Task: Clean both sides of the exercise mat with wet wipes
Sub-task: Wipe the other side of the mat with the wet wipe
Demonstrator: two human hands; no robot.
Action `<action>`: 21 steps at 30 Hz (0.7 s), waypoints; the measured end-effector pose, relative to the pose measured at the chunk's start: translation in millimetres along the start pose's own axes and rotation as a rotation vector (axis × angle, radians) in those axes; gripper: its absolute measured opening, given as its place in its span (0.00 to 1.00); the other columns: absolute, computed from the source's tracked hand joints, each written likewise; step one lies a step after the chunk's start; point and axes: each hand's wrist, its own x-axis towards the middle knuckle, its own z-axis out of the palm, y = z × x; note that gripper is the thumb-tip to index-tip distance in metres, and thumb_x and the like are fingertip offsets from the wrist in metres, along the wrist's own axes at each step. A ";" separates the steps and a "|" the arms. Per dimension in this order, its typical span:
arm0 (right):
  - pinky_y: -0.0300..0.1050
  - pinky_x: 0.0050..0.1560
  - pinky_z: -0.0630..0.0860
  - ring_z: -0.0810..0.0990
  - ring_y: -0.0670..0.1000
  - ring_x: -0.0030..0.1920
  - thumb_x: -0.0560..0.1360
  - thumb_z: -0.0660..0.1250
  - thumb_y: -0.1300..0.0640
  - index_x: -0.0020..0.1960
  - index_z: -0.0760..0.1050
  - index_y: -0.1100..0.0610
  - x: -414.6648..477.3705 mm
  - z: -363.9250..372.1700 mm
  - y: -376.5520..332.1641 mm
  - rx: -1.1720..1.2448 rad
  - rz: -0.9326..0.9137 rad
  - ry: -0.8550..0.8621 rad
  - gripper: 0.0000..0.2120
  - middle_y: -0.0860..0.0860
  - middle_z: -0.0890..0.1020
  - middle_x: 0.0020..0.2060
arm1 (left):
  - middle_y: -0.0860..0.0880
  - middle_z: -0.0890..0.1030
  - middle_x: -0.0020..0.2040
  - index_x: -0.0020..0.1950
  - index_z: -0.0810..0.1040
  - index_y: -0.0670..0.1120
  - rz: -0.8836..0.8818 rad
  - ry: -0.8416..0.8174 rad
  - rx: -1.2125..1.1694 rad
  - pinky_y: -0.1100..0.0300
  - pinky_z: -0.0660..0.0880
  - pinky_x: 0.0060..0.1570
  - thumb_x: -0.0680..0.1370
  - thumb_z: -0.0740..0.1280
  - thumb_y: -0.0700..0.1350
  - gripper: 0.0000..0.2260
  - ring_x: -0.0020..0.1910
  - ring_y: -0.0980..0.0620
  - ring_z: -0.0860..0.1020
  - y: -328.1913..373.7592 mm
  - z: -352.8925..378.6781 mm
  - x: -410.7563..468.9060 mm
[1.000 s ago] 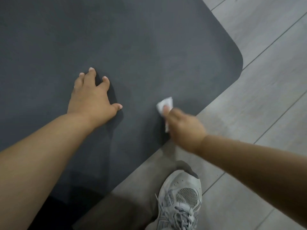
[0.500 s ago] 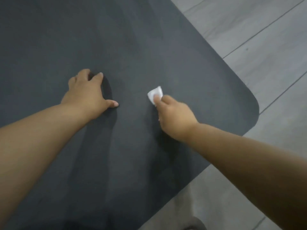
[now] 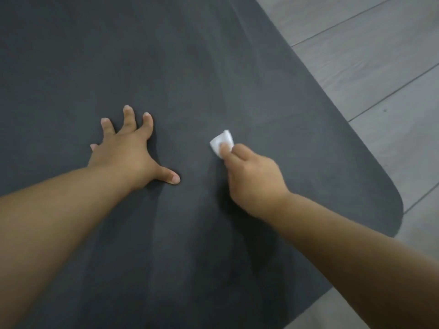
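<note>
1. Exercise mat (image 3: 213,67): dark grey, matte, lying flat on the floor. It fills the left and centre of the frame from top to bottom; its right edge runs diagonally from the top centre down to a rounded corner at the right, and a second edge slants back toward the lower right of the frame.
2. Left hand (image 3: 129,153): left of centre, palm down on the mat, fingers straight and spread, thumb stretched toward the centre. It holds nothing. Its bare forearm enters from the lower left edge.
3. Right hand (image 3: 254,179): just right of centre, fingers curled, pinching the wet wipe at its upper tip. Its bare forearm enters from the lower right corner.
4. Wet wipe (image 3: 221,141): small, white, bunched into a wad, held against the mat surface in the centre of the frame. Only its upper part shows beyond the fingers.
5. Position of hands: apart, side by side on the mat, bare mat between them.
6. Floor (image 3: 380,55): pale grey planks with dark seams, upper right and right side of the frame.
</note>
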 end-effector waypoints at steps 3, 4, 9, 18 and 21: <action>0.37 0.23 0.53 0.65 0.56 0.20 0.60 0.66 0.63 0.51 0.81 0.60 -6.8 -3.4 -16.7 0.072 -0.352 -0.160 0.19 0.52 0.77 0.33 | 0.56 0.36 0.76 0.76 0.41 0.57 0.015 0.013 0.007 0.36 0.57 0.69 0.57 0.75 0.66 0.59 0.75 0.43 0.38 -1.6 0.4 -1.0; 0.38 0.21 0.56 0.67 0.56 0.20 0.62 0.67 0.61 0.51 0.82 0.59 -2.0 -6.3 -5.3 0.047 -0.380 -0.182 0.18 0.53 0.77 0.33 | 0.56 0.36 0.76 0.76 0.40 0.57 0.016 0.014 0.006 0.36 0.57 0.69 0.57 0.75 0.66 0.59 0.75 0.43 0.38 -1.8 0.3 -0.9; 0.51 0.37 0.71 0.78 0.64 0.43 0.73 0.56 0.62 0.64 0.72 0.57 61.8 -25.6 81.7 -0.241 0.269 -0.040 0.20 0.59 0.75 0.45 | 0.56 0.35 0.76 0.76 0.40 0.57 0.006 0.006 -0.013 0.37 0.53 0.70 0.57 0.76 0.65 0.59 0.75 0.43 0.38 1.8 -1.0 -0.9; 0.35 0.21 0.54 0.73 0.58 0.23 0.61 0.71 0.65 0.55 0.78 0.61 63.1 13.6 -3.3 0.049 -0.393 -0.207 0.22 0.56 0.77 0.38 | 0.57 0.34 0.76 0.76 0.39 0.57 0.001 -0.002 -0.080 0.38 0.47 0.71 0.57 0.77 0.63 0.60 0.75 0.45 0.35 0.1 0.8 -1.0; 0.49 0.28 0.73 0.79 0.63 0.34 0.72 0.57 0.56 0.61 0.77 0.58 88.8 -3.2 52.2 -0.147 -0.216 -0.097 0.20 0.60 0.78 0.45 | 0.56 0.34 0.76 0.76 0.40 0.57 -0.003 -0.002 -0.084 0.38 0.46 0.71 0.58 0.77 0.63 0.60 0.75 0.45 0.35 1.5 0.2 -0.2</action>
